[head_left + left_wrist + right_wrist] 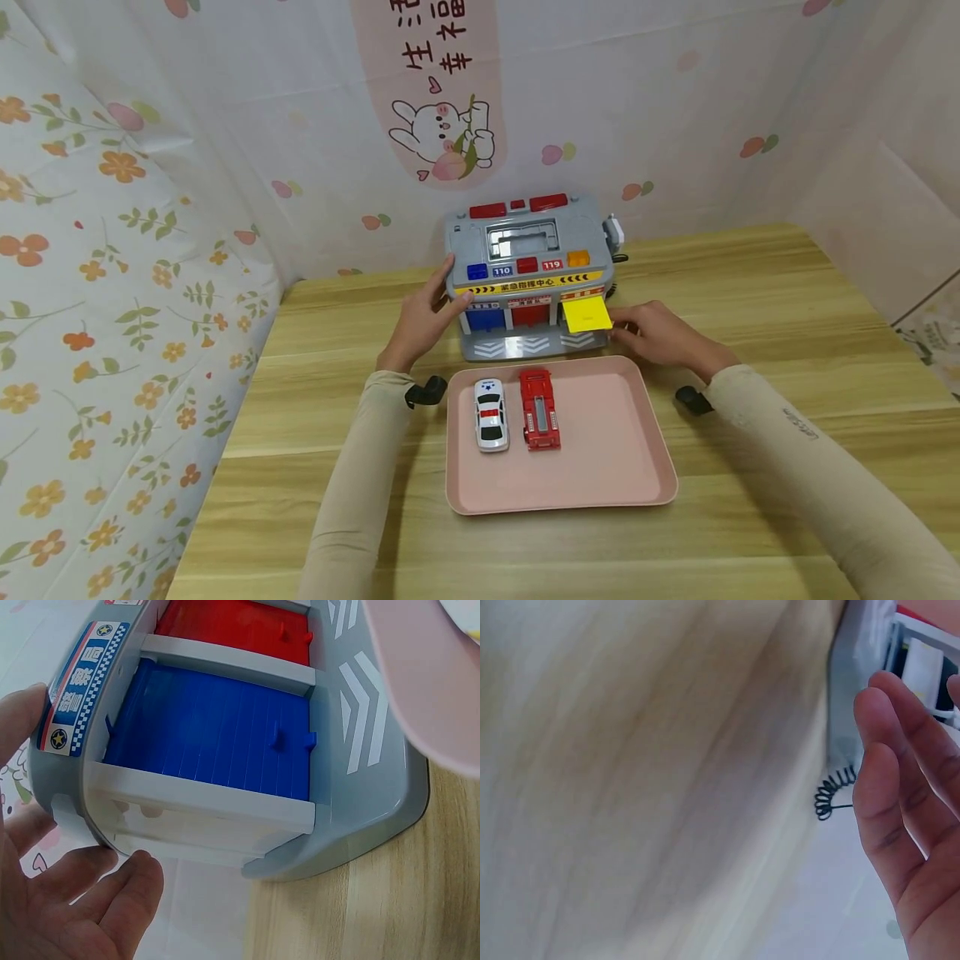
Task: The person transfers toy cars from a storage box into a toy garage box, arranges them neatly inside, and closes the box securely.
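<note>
A grey toy station (585,223) stands at the back of the table, its blue door (217,727) and red door (240,630) down. The yellow door (587,314) at its right end is raised. My left hand (422,325) holds the station's left end, thumb at the front edge; in the left wrist view, that hand's fingers (131,889) lie by the side wall. My right hand (660,335) is at the right end beside the yellow door, and in the right wrist view the hand (911,817) has extended fingers near a bay with a white thing (922,671) inside.
In front of the station lies a pink tray (562,495) holding a white police car (491,429) and a red toy vehicle (541,408). A black coiled cord (826,796) hangs at the station's right side. Patterned cloth (660,100) hangs behind and on the left.
</note>
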`<state>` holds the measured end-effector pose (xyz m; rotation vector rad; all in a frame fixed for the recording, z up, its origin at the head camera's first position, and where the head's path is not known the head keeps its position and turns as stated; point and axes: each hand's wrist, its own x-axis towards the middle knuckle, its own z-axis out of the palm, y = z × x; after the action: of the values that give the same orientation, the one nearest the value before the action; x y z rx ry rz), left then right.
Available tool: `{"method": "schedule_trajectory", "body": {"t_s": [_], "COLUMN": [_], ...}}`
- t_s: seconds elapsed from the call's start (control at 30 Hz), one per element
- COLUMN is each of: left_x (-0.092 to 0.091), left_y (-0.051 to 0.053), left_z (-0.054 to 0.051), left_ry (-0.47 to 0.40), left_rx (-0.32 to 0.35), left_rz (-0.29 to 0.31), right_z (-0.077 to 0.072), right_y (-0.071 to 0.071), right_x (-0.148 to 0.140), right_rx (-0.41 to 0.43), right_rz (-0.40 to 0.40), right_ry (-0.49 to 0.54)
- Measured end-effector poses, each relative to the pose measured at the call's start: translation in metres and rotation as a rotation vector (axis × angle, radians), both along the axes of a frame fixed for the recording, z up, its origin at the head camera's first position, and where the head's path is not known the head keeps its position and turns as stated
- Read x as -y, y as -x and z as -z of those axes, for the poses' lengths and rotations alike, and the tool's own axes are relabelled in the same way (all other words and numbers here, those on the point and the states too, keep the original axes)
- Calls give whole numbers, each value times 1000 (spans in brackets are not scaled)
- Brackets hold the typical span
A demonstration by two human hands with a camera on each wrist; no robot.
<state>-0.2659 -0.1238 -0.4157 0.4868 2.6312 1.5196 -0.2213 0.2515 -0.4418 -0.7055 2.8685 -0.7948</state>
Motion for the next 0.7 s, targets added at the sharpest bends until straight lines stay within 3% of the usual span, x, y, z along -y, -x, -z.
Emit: {"method": "schedule_trajectory", "body": {"t_s": [0.2,0.7], "left_x": [-6,-7], "left_y": [-18,-19], "left_z": [-28,-28], "left_ry": [-3,8], "left_rx": [51,63], "left_rz": [1,-9], "right_z": [-15,-62], "right_y": [-6,-16], "right_x": [-1,5], "right_rx": [-52,-194], "right_rz": [15,37], "right_ry": [10,59]}}
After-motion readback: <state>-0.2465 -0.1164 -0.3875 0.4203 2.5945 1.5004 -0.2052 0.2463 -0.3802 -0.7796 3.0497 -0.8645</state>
